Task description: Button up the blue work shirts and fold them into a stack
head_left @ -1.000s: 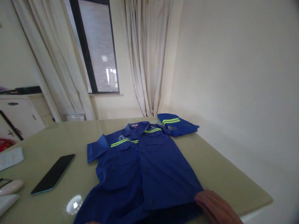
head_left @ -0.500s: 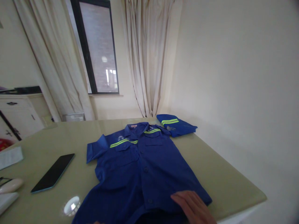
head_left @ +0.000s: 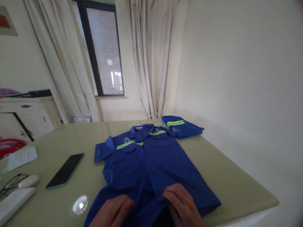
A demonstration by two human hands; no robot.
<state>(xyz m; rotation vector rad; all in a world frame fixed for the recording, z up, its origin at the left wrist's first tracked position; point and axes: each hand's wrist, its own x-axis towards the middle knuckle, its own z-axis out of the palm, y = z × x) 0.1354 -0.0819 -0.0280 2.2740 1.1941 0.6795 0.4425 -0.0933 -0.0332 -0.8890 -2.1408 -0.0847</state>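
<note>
A blue short-sleeved work shirt (head_left: 165,164) with yellow-green reflective stripes lies front up on the table, its collar at the far end and its hem toward me. My right hand (head_left: 181,203) has its fingers closed on the lower corner of the buttoned front edge, which is slightly lifted; a dark gap shows beneath. Over the left front panel near the hem, my left hand (head_left: 115,209) is curled with thumb and fingers together on the fabric. Its fingertips are partly hidden.
A folded blue garment (head_left: 182,127) with stripes lies past the shirt's right sleeve. On the table's left are a tablet-like black device (head_left: 65,171), a white mask (head_left: 22,158), glasses (head_left: 14,183), a computer mouse (head_left: 28,181) and a white slab (head_left: 16,203). A wall borders the right.
My left hand has come up into view onto the shirt. My right hand has moved slightly left and taken the front edge. The view has turned a little left.
</note>
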